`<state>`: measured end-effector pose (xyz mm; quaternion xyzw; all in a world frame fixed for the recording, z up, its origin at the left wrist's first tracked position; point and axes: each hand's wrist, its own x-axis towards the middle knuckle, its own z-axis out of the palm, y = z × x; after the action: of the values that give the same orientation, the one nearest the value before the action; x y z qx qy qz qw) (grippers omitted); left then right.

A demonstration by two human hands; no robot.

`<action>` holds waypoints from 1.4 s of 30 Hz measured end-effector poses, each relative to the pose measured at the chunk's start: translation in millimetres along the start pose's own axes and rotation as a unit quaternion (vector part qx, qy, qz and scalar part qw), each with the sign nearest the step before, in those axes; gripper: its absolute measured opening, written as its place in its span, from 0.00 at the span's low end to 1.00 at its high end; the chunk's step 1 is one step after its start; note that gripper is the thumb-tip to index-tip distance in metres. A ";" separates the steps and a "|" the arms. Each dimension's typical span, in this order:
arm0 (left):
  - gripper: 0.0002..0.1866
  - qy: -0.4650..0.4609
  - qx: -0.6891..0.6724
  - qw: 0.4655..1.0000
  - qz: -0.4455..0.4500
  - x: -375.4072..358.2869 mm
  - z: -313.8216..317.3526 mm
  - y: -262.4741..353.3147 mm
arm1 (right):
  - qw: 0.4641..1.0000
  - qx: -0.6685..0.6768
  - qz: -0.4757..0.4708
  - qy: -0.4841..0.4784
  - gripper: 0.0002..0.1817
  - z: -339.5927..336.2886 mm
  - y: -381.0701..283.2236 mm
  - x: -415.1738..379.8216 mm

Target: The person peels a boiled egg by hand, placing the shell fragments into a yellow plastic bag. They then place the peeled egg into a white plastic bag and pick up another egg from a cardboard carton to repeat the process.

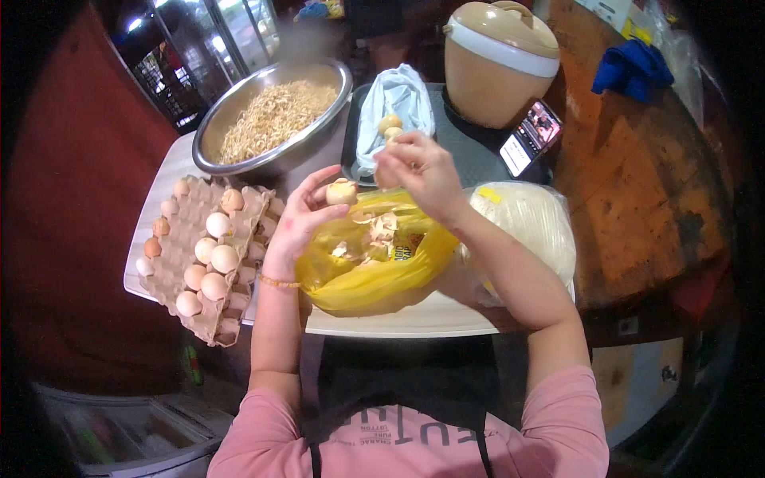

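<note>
My left hand [307,209] holds a partly peeled egg [342,192] between thumb and fingers, over the near-left part of a yellow plastic bag [358,296]. Bits of eggshell [381,229] lie inside the open bag. My right hand [422,171] is raised to the right of the egg, its fingers pinched together; what they hold, if anything, is too blurred to make out. Just beyond it, round pale pieces [390,124] rest on a light blue plastic bag [398,92]. To the left, an egg carton [179,275] holds several eggs, some with cracked shells.
A metal bowl [344,88] of shredded dry material stands at the back left. A dark tray [470,151] carries a lidded tan container [498,80] and a propped phone [531,138]. On the right sit a wrapped white bundle [530,231] and a blue cloth [632,70].
</note>
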<state>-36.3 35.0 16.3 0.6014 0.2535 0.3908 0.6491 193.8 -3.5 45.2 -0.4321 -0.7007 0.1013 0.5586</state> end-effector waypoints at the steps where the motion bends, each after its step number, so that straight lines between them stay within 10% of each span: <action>1: 0.37 0.019 0.019 0.999 0.017 0.0 1.1 1.7 | 0.999 -0.021 -0.004 -0.046 0.08 -0.6 1.5 -0.7; 9: 0.38 0.072 0.204 0.967 0.136 39.7 6.9 29.0 | 0.947 -0.084 0.046 -0.305 0.22 -0.1 -22.7 -10.5; 13: 0.37 0.036 0.338 0.926 0.163 119.8 12.1 18.3 | 0.956 -0.114 -0.137 -0.234 0.17 19.4 3.2 -19.4; 26: 0.31 0.105 0.639 0.756 0.094 255.5 31.8 -34.4 | 0.937 -0.147 -0.125 -0.291 0.12 20.1 11.3 -22.5; 34: 0.25 0.108 0.599 0.780 0.144 120.3 37.3 27.7 | 0.936 -0.111 -0.148 -0.300 0.11 16.3 0.2 -21.0; 42: 0.25 0.374 0.744 0.543 -0.109 -96.0 -39.8 92.8 | 0.937 -0.129 -0.093 -0.311 0.11 20.5 -1.1 -22.2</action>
<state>-141.3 -22.5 87.7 0.6355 0.7367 0.1784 -0.1469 175.6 -13.1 23.2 -0.3804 -0.8835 0.0864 0.2593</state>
